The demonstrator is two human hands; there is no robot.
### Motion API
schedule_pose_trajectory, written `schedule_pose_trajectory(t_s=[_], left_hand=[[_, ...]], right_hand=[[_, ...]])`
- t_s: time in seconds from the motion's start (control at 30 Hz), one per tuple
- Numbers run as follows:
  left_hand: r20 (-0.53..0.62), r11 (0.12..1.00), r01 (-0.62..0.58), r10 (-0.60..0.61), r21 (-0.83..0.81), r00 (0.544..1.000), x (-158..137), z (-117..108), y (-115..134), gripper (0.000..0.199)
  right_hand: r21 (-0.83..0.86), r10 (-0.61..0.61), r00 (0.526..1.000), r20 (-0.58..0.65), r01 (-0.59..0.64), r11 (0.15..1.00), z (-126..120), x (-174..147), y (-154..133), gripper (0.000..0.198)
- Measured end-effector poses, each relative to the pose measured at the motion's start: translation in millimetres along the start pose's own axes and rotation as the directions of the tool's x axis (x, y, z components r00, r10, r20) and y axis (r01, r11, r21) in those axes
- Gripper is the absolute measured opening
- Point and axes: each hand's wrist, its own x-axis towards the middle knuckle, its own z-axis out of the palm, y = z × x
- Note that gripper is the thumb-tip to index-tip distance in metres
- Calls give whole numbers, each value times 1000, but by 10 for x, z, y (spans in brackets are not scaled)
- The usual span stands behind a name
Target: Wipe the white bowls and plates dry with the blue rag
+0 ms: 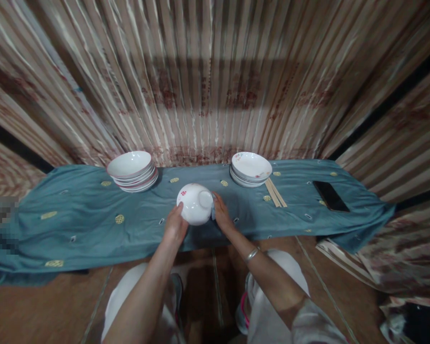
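A white bowl [194, 212] with small red flower marks is held on its side over the front of the table, its round foot turned up and to the right. Closed around its left side is my left hand [175, 224], thumb on the outer wall. My right hand [222, 214] is closed at the bowl's right side, close to the foot. Between those fingers and the bowl shows a scrap of pale blue, which looks like a cloth [213, 213]; most of it is hidden by the hand.
Stacked white bowls [131, 165] with reddish rims stand at the back left. Several stacked plates [251, 166] sit at the back right, with wooden chopsticks [275, 192] beside them. Farther right lies a black phone [330, 196]. A blue-green cloth [93, 229] covers the table; pleated curtains [208, 86] hang behind.
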Motion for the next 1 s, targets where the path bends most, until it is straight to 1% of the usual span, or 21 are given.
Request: schedule_pose_trajectory(t_s=[0.13,0.2,0.33,0.43,0.6,0.7,0.83,1.0], left_hand=[[-94,998,43,-46,-37,995,18,29,9,28],[-120,997,55,-61,-48,991,31,37,7,31],[-95,996,60,-67,-71,993,55,30,-3,36],[-82,995,56,-63,-88,995,64,22,-9,38],[-84,991,72,-82,-111,993,67,26,-9,38],[-102,992,72,-82,-99,991,66,28,-3,39],[-82,994,55,-63,-95,995,54,35,3,42],[-67,985,77,-88,-156,994,44,53,-10,45]], right_hand=[[-44,-67,998,13,67,997,43,-69,42,53],[-58,-103,994,22,104,993,68,-122,57,55],[-144,-162,986,42,167,975,105,-241,26,57],[-214,-172,983,70,183,960,121,-331,-24,61],[-286,-240,964,118,264,921,128,-468,-76,63],[-336,-303,941,151,337,879,117,-541,-100,64],[-393,-392,899,196,439,808,105,-635,-133,63],[-460,-507,819,268,571,680,115,-729,-166,65]])
